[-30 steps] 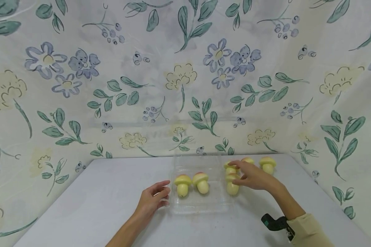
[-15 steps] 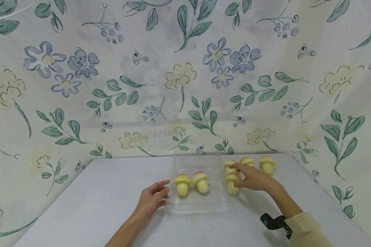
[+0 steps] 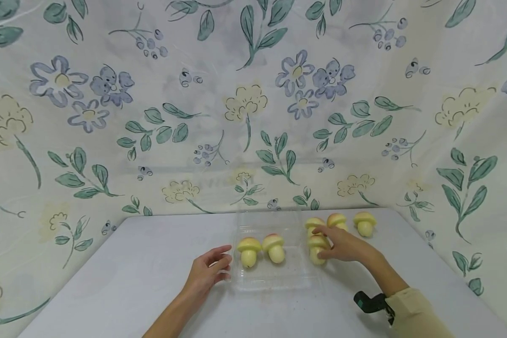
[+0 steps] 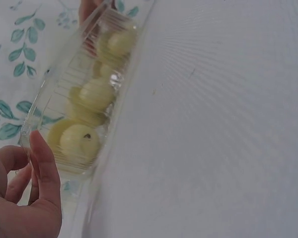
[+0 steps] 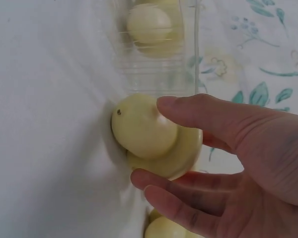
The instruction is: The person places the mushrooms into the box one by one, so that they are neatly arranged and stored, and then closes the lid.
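My right hand (image 3: 345,245) holds a pale yellow toy mushroom (image 3: 315,256) at the right side of a clear plastic box (image 3: 274,281). In the right wrist view, the thumb lies on its rounded stem (image 5: 139,126), while the other fingers reach round the cap. Against the box's left wall rest the fingertips of my left hand (image 3: 207,272), loosely bent, as the left wrist view also shows. Inside the box lie two similar mushrooms, a left one (image 3: 249,258) and a right one (image 3: 275,253), with pinkish tops.
Behind the right hand are three more mushrooms: one (image 3: 314,223) close to the box, another (image 3: 336,219) and the farthest right one (image 3: 365,224). The box's transparent lid (image 3: 268,218) stands up at the back. A floral cloth (image 3: 245,178) hangs behind the white table (image 3: 143,263).
My right fingers have settled lower and closer round the nearest right mushroom, which stays in place. The left hand has not moved at the box; the view shifts slightly.
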Demonstrator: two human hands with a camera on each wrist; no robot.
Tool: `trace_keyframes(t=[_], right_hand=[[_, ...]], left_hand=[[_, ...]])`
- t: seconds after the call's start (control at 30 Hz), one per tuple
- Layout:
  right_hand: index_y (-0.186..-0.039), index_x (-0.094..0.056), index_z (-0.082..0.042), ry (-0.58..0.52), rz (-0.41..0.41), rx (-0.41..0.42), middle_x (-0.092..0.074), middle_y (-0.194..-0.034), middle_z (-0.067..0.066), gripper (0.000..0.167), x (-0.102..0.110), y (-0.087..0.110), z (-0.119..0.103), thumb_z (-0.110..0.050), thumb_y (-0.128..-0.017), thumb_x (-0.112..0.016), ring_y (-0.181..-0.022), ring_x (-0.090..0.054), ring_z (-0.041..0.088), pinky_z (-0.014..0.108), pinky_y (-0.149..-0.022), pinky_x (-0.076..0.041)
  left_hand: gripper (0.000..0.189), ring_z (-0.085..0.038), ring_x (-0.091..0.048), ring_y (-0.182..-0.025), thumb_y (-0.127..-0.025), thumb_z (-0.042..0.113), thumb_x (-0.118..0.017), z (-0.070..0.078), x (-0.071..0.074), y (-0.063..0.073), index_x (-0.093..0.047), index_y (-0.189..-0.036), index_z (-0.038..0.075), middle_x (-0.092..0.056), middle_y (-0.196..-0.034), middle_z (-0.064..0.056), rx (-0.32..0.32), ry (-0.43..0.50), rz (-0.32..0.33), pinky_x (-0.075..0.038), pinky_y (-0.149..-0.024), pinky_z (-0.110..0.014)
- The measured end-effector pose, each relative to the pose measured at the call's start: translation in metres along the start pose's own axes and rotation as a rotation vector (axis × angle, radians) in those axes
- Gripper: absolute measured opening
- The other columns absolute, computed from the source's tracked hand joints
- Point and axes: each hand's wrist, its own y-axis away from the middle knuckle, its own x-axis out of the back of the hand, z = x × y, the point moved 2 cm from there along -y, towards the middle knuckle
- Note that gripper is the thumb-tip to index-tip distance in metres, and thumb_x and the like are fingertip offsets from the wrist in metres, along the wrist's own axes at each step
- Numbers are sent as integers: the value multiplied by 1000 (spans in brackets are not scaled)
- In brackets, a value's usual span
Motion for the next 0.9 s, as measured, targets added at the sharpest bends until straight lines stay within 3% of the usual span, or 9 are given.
trace_keyframes(t=[0.2, 0.67, 0.9], right_hand=[[-129, -53, -6, 3, 5, 20, -63, -124, 16, 56, -2, 0, 4, -21, -82, -79, -76, -52, 12, 28, -70, -47], [-129, -53, -4, -32, 5, 36, -62, -121, 15, 64, -5, -1, 8, -21, -76, -84, -88, -58, 15, 27, -74, -50], [-128, -53, -6, -31, 10, -4, -63, -116, 12, 65, -6, 0, 9, -22, -75, -85, -89, -57, 16, 32, -77, -50]], left_hand=[[41, -15, -59, -81, -92, 7, -66, 1, 0, -1, -59, -132, 1, -60, -96, -2, 1, -7, 3, -56, -62, -23], [40, -14, -59, -79, -93, 6, -65, 2, 2, -1, -59, -132, 2, -58, -94, -2, 3, -37, 16, -56, -61, -24], [40, -14, -59, -80, -93, 6, -65, 2, 2, 0, -59, -132, 2, -59, -94, -2, -2, -34, 13, -56, -61, -23]])
